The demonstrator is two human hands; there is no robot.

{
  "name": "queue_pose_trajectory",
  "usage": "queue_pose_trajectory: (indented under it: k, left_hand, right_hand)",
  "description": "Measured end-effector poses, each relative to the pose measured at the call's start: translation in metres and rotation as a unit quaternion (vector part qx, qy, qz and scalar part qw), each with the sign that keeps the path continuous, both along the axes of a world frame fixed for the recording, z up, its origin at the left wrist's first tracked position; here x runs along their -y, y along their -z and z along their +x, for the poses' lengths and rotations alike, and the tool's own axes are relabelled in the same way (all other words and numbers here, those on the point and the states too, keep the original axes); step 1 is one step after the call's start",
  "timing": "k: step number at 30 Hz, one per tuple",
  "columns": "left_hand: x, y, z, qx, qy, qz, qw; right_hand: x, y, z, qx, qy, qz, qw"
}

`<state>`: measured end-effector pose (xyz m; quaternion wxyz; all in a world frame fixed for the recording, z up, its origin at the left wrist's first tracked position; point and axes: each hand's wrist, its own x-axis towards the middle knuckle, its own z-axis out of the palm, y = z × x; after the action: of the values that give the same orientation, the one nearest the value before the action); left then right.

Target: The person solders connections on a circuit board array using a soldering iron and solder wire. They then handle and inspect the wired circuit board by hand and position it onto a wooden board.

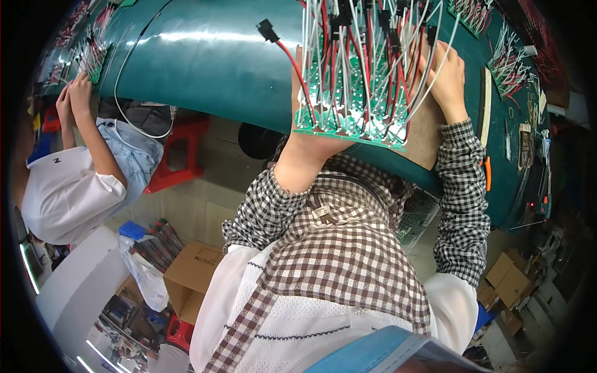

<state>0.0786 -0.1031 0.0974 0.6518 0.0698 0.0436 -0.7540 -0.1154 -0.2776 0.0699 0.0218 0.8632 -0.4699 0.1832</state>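
A green circuit board panel (357, 124) tilts up in front of me, its near edge toward my body. From it rises a dense bunch of red, black and white wires (367, 37), several ending in black plug connectors (267, 30). My left hand (311, 144) supports the panel from below and along its left side, closed on it; most of its fingers are hidden underneath. At the panel's right side my right hand (449, 81) has its fingers curled in at the wires, and some wires cross in front of its fingertips.
A green mat (205, 59) covers the table, with a brown board (429, 133) under the panel. More wired boards (510, 65) lie at the right, near an orange-handled tool (487, 173). A co-worker's hands (78, 93) hold another wired board at the left. Cardboard boxes (193, 273) stand below.
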Motion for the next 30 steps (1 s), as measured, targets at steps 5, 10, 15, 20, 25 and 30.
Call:
queue_pose_trajectory:
  k: [5, 10, 15, 20, 25, 30]
  left_hand:
    - [-0.005, 0.002, 0.001, -0.070, -0.053, 0.043, 0.995]
    - [-0.009, -0.008, 0.008, -0.085, -0.066, 0.023, 0.994]
    - [-0.011, -0.019, 0.011, -0.099, -0.054, -0.002, 0.994]
    - [-0.002, -0.028, 0.009, -0.103, -0.010, -0.028, 0.994]
    - [0.008, -0.004, 0.003, -0.082, -0.013, -0.001, 0.997]
    - [0.020, 0.014, -0.007, -0.012, -0.005, -0.033, 0.999]
  right_hand:
    - [0.011, -0.004, -0.004, 0.008, -0.029, 0.063, 0.998]
    - [-0.036, -0.011, -0.009, 0.030, -0.138, 0.075, 0.987]
    - [-0.079, -0.029, -0.019, 0.060, -0.116, 0.124, 0.984]
    - [-0.134, -0.061, -0.045, 0.069, 0.007, 0.124, 0.990]
    - [-0.191, -0.079, -0.071, -0.011, 0.245, 0.268, 0.932]
    - [-0.219, -0.074, -0.076, 0.095, 0.302, 0.347, 0.883]
